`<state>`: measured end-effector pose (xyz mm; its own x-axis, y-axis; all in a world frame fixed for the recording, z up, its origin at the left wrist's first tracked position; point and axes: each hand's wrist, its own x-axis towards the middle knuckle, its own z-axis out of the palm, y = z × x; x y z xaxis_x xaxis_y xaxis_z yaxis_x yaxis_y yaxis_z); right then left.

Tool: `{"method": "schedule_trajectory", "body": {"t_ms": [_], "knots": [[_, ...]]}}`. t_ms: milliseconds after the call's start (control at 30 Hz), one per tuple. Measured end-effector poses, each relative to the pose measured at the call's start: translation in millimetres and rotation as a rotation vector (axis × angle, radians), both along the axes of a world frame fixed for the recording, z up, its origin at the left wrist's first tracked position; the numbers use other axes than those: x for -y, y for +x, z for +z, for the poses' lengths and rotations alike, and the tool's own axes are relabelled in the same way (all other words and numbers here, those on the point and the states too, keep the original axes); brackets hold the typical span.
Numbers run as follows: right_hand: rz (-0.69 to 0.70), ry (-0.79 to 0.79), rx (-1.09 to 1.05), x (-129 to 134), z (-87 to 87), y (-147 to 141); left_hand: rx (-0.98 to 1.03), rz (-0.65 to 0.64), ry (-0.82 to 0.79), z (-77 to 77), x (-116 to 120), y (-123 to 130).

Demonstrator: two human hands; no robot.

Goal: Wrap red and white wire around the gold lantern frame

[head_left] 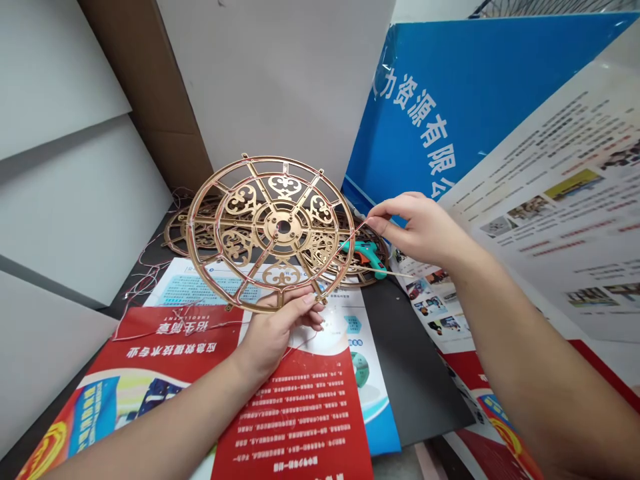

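Observation:
A round gold openwork frame [284,212] with scroll ornaments is tilted up above the papers. My left hand [287,317] grips its lower rim, thumb in front and fingers behind. Thin red and white wires run along its rings and spokes. Off to the right, my right hand [407,223] pinches a thin wire [361,227] between thumb and fingertips, drawn out from the frame's right side. Behind the frame lies a teal glue gun [367,257], partly hidden by it.
More gold round frames [175,233] lie behind on the dark table [420,373]. A thin stick [395,273] lies near the glue gun. Loose wires [145,277] trail at the left. Red and white leaflets [300,413] cover the front. White panels [70,200] and a blue printed board [480,87] stand around.

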<state>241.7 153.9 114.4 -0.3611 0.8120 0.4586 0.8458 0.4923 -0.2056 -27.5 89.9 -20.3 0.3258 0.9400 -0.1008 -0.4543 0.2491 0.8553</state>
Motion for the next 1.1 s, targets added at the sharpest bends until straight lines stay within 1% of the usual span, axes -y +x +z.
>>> {"method": "schedule_trajectory", "body": {"t_ms": [100,200,300,367,467,567,633,667,700,733,767,800,833,900,933,967,1000,1033,1100], "knots": [[-0.128,-0.050,-0.125,12,0.5,-13,-0.008,-0.003,0.005,-0.3,1,0],[-0.239,-0.042,-0.281,26,-5.0,-28,-0.012,-0.009,0.009,-1.2,0,0],[-0.259,0.010,-0.368,36,-12.6,-40,-0.020,-0.019,0.008,-2.5,-1,0],[-0.273,0.066,-0.399,37,-19.4,-43,-0.024,-0.021,0.008,-2.8,-1,0],[-0.315,0.197,-0.390,31,-34.7,-40,-0.020,-0.021,0.007,-2.1,-1,0],[-0.339,0.450,-0.268,26,-52.9,-38,-0.006,-0.011,-0.001,-0.5,0,1],[-0.352,0.626,-0.211,29,-61.6,-42,0.010,0.003,-0.006,0.3,0,1],[-0.339,0.687,-0.210,32,-64.1,-45,0.019,0.011,-0.006,0.5,0,1],[-0.306,0.713,-0.239,37,-65.3,-50,0.028,0.017,-0.006,0.6,0,1],[-0.256,0.698,-0.296,42,-65.3,-55,0.036,0.023,-0.005,0.7,0,1],[-0.185,0.620,-0.366,48,-64.5,-60,0.043,0.027,-0.004,0.6,-1,1],[-0.141,0.484,-0.467,53,-63.0,-64,0.051,0.032,-0.005,0.6,-1,1],[-0.114,0.316,-0.568,57,-61.3,-69,0.058,0.038,-0.006,0.5,-1,2],[-0.046,-0.155,-0.665,64,-58.5,-75,0.071,0.049,-0.004,0.4,-2,2],[-0.021,-0.383,-0.660,66,-57.9,-77,0.077,0.057,0.000,0.4,-2,2],[-0.014,-0.555,-0.628,67,-58.1,-79,0.082,0.065,0.007,0.3,-2,2],[-0.028,-0.651,-0.590,68,-59.6,-81,0.085,0.074,0.015,0.3,-2,2],[-0.057,-0.683,-0.573,68,-62.2,-82,0.086,0.083,0.023,0.3,-3,2],[-0.106,-0.684,-0.659,66,-71.3,-87,0.085,0.097,0.034,0.3,-3,1]]}}
